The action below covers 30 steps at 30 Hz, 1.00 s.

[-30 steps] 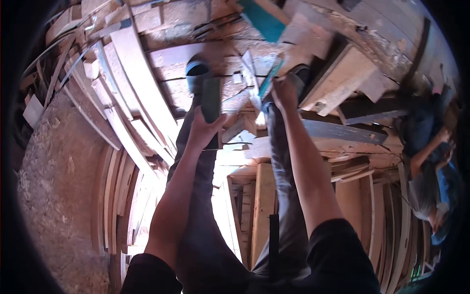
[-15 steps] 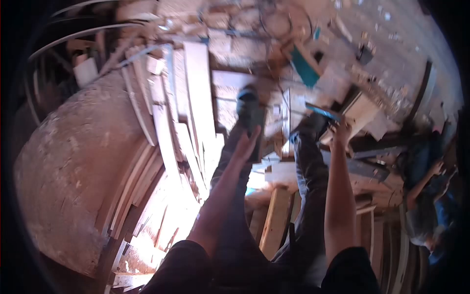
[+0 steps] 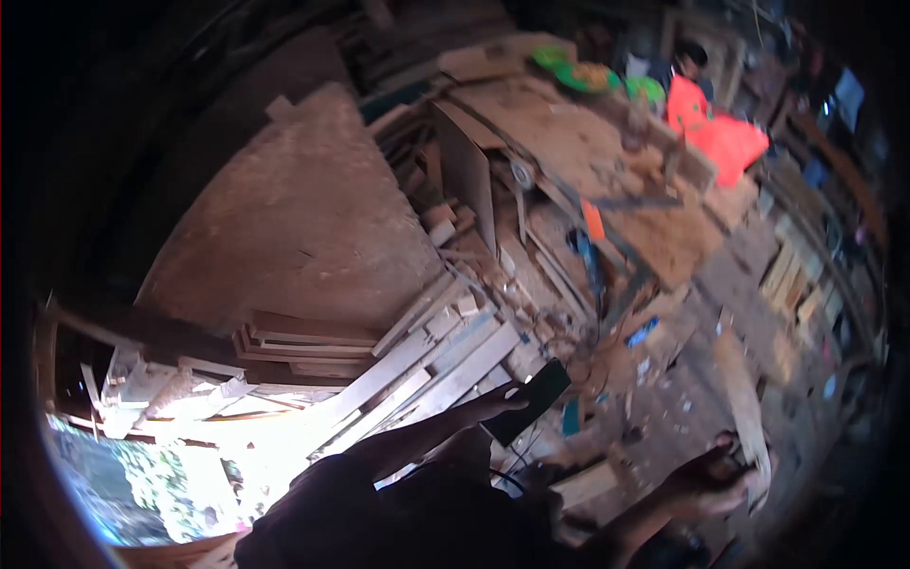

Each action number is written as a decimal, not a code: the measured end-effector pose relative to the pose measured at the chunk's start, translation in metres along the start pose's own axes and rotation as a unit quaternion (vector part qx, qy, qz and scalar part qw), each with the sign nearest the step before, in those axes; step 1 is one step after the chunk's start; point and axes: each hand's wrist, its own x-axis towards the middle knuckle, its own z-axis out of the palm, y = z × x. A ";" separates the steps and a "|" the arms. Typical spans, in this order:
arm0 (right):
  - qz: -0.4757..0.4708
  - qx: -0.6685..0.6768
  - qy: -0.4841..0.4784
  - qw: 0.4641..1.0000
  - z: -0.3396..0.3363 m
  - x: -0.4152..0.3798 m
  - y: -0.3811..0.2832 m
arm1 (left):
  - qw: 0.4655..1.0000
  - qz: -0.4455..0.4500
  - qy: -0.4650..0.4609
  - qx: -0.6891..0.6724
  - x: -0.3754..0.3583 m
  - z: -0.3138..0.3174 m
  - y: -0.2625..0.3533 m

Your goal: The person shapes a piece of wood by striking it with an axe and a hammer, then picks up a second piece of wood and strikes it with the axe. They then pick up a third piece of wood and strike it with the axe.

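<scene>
Dark board (image 3: 538,403) slants up-right from the left hand (image 3: 495,405), its grip closed on the near-left edge, while right hand (image 3: 700,486) curls round the lower end of pale wood strip (image 3: 737,384), long axis pointing away.

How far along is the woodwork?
Done, apparently: some boards cut and stacked. In hand: left hand holds a dark flat piece; right hand seems to grip a pale wooden strip. Left, probably: the held pieces are apart and long planks lie loose. Can't tell how much remains.
</scene>
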 end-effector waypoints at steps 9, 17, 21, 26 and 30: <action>0.028 -0.067 -0.750 0.657 0.264 -0.092 -0.103 | 0.957 0.207 0.160 -0.128 -0.066 -0.070 0.047; 0.098 -0.352 -0.639 0.677 0.079 -0.154 -0.010 | 0.903 0.128 -0.045 -0.408 -0.082 -0.070 0.122; 0.177 -0.423 -0.574 0.678 0.028 -0.153 -0.006 | 0.873 0.002 -0.224 -0.433 -0.033 -0.037 0.131; 0.147 -0.511 -0.465 0.708 -0.014 -0.149 -0.010 | 0.885 -0.160 -0.304 -0.315 0.007 0.021 0.134; 0.228 -0.520 -0.300 0.766 -0.027 -0.134 -0.021 | 0.952 -0.133 -0.263 -0.085 0.035 0.043 0.128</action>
